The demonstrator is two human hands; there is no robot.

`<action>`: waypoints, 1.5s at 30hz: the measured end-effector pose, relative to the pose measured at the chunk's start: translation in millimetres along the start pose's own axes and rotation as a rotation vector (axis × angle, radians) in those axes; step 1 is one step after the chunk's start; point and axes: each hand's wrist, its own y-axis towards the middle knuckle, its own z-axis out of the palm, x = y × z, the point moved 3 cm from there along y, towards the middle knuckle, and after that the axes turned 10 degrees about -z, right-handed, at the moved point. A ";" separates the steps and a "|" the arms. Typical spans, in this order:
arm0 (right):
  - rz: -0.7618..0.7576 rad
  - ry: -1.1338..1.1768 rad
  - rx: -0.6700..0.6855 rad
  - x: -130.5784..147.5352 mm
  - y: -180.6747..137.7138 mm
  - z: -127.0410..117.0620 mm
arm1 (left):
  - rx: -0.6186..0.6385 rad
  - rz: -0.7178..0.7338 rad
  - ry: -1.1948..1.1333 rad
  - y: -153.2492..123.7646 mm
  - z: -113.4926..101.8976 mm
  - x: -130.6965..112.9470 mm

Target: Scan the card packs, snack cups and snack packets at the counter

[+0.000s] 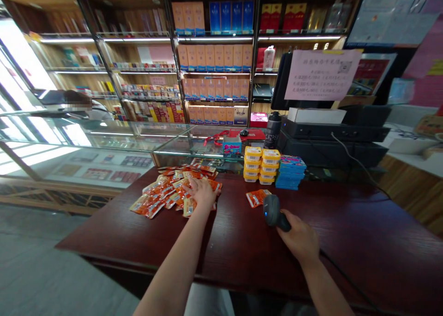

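My left hand (203, 192) rests on a loose pile of orange snack packets (157, 190), its fingers stretched out over them. Whether a fingertip pinches any packet is hidden. A dark handheld barcode scanner (272, 210) is in the grip of my right hand (300, 236), fingers wrapped around its handle, with a small blue light glowing on its head. One single orange packet (256, 198) lies apart from the pile, just beyond the scanner head and partly covered by it.
Stacked yellow tubs (261, 166) and blue boxes (290, 173) stand at the back of the dark wooden counter (235, 242). A monitor with a pink notice (320, 76) rises behind, near a dark bottle (273, 129). Glass display cases (121, 145) extend left, where a person (100, 109) is partly visible.
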 end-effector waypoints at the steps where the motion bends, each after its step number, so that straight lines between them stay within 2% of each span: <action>1: 0.001 -0.002 0.002 -0.2 -0.1 0.3 | -0.026 0.022 -0.006 0.5 -1.7 -0.5; 5: 0.002 0.013 0.022 -0.9 -0.3 1.3 | -0.115 0.112 -0.092 -3.2 -10.5 -5.4; 9: 0.005 0.026 0.044 -1.5 0.7 1.2 | -0.067 0.110 -0.233 -8.2 -14.7 -7.3; 12: 0.003 0.035 0.072 -1.6 1.9 1.5 | -0.022 0.190 -0.489 -14.3 -11.8 -12.3; 14: 0.010 0.036 0.081 -1.5 2.6 1.0 | 0.041 0.222 -0.746 -20.9 -3.8 -17.2; 17: 0.026 0.064 0.117 -0.3 4.5 -1.1 | 0.216 0.146 -1.163 -32.1 17.9 -24.9; 20: 0.081 0.130 0.154 1.3 9.7 -4.5 | 0.410 0.130 -1.408 -40.5 39.3 -34.2; 23: 0.139 0.340 0.148 6.1 18.6 -8.5 | 0.502 0.165 -1.435 -41.2 51.5 -38.8; 27: 0.123 0.821 0.155 27.2 28.5 -14.2 | 0.529 0.185 -1.432 -38.3 56.2 -38.5; 32: 0.329 1.154 0.274 54.4 24.6 -21.3 | 0.508 0.223 -1.402 -40.3 56.3 -38.5; 38: 0.371 1.224 0.284 64.2 23.4 -27.0 | 0.486 0.298 -1.386 -41.8 54.0 -38.8; 41: 0.353 1.222 0.296 62.7 23.7 -23.7 | 0.508 0.275 -1.415 -43.4 48.4 -38.2; 43: 0.316 1.151 0.283 57.6 24.2 -21.0 | 0.499 0.253 -1.403 -44.9 43.6 -37.6; 45: 0.241 0.966 0.218 48.1 25.4 -19.8 | 0.505 0.251 -1.411 -46.6 39.8 -37.8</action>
